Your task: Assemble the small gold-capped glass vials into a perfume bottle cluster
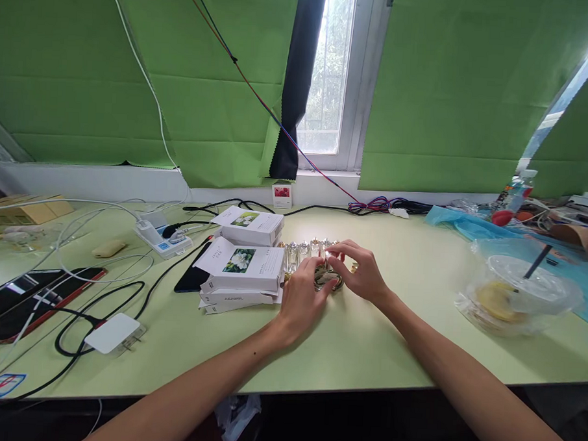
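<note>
My left hand (304,300) rests on the table, its fingers bent around the near side of a coiled, dark olive cord-like bundle (328,278). From the right, my right hand (362,272) reaches over the bundle, thumb and fingers drawn together at its far edge. What each hand pinches is hidden or too small to make out. Just beyond the fingers stands a row of small clear glass bottles (304,250) with gold-coloured tops. Left of them, touching or nearly so, lie stacked white boxes (260,266) with a white-flower picture, one flap raised.
A dark phone (190,274) lies partly under the boxes. Further left are a power strip (164,237), a white charger (114,333) and tangled cables. A bagged lidded cup (519,289) with a straw stands right, near blue plastic sheeting (579,259).
</note>
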Available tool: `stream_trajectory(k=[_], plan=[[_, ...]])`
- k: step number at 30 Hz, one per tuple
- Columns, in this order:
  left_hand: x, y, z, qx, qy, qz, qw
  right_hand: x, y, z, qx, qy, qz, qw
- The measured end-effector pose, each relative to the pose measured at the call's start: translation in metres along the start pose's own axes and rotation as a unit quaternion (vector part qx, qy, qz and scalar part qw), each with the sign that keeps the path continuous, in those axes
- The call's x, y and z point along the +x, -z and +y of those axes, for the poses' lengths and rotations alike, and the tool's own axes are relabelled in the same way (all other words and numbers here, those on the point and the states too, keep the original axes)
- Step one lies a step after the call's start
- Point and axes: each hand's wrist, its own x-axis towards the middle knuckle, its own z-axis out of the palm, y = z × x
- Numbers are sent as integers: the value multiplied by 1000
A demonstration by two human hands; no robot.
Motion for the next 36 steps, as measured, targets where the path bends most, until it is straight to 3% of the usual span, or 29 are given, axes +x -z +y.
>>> stream_trajectory(k=[36], plan=[[0,-1,1,20,0,1,1000,-1,-2,1,-40,-1,34,999]])
